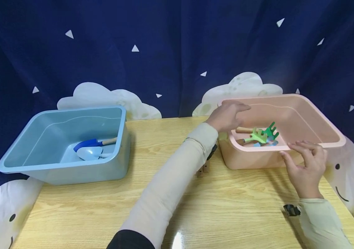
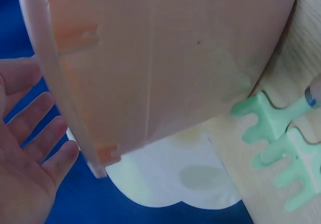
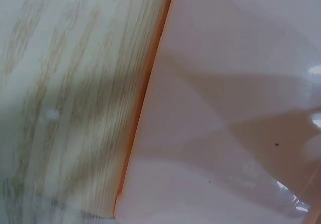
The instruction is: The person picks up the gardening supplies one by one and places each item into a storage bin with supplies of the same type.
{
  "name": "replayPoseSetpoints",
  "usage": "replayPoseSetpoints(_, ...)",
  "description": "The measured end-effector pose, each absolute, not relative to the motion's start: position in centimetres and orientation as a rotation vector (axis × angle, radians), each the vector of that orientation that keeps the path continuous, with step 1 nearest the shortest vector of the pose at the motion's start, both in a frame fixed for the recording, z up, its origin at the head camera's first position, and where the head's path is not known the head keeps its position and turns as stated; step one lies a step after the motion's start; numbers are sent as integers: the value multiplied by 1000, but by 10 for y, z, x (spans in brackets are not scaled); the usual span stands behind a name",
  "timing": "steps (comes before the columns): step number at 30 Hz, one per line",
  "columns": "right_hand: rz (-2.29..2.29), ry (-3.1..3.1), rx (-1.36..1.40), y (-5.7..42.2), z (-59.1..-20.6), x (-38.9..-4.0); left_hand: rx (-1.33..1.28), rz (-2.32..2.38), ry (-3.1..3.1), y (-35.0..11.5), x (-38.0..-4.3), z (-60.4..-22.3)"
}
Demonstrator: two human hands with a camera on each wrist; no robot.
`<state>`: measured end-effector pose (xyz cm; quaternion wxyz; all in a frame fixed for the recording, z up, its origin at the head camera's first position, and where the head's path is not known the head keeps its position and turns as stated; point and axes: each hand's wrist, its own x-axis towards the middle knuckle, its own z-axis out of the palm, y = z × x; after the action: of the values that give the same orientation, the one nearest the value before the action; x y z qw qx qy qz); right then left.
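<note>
A pink bin (image 1: 295,100) stands at the right of the table. My left hand (image 1: 226,114) reaches to its left rim, fingers extended; the left wrist view shows the fingers (image 2: 37,108) spread right at the rim. My right hand (image 1: 309,164) holds the front rim, fingers bent over it and thumb at the outer wall. Inside lie a light green hand rake (image 1: 259,136), a dark green one (image 1: 271,131) and a blue piece partly hidden by the rim. The right wrist view shows the bin's wall (image 3: 200,108) but no hand.
A blue bin (image 1: 61,171) at the left holds a dark blue trowel (image 1: 86,144) and a pale blue trowel (image 1: 89,153). Two pale green hand rakes (image 2: 296,169) lie on the table beside the pink bin, mostly behind my left forearm. A dark blue curtain (image 1: 170,52) hangs behind.
</note>
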<state>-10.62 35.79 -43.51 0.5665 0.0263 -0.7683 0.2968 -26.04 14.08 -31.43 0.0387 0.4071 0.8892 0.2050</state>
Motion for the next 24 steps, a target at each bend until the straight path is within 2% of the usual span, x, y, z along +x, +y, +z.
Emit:
replayPoseSetpoints(8, 705, -1811, 61, 348, -427, -104, 1256, 668, 2787, 123, -269, -307)
replayPoseSetpoints(17, 734, -1810, 66, 335, -416, -100, 1266, 693, 2812, 89, -280, -316)
replayPoseSetpoints(24, 722, -1823, 65, 337, -418, -100, 1102, 608, 2878, 49, -290, -333)
